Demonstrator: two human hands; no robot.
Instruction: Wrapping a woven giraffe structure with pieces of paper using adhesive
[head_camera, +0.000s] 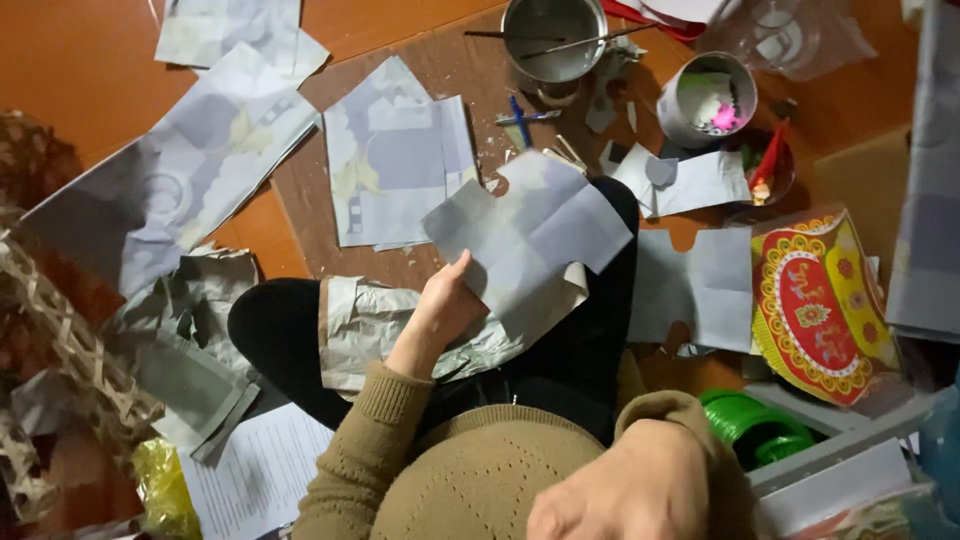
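Sitting on the orange floor (90, 70) among spread grey sheets (170, 190), I hold one cut grey paper piece (530, 240) up over my lap, above the crumpled silver paper (370, 325) on my knee. My left hand (445, 305) has its grip clamped on that piece's lower left edge, thumb on top; pinching nearer the middle should stop it sagging. My right hand (620, 490) is near the camera, blurred, and I cannot tell its grip.

metal pot (553, 40), white cup (706, 100), green spool (755, 428)
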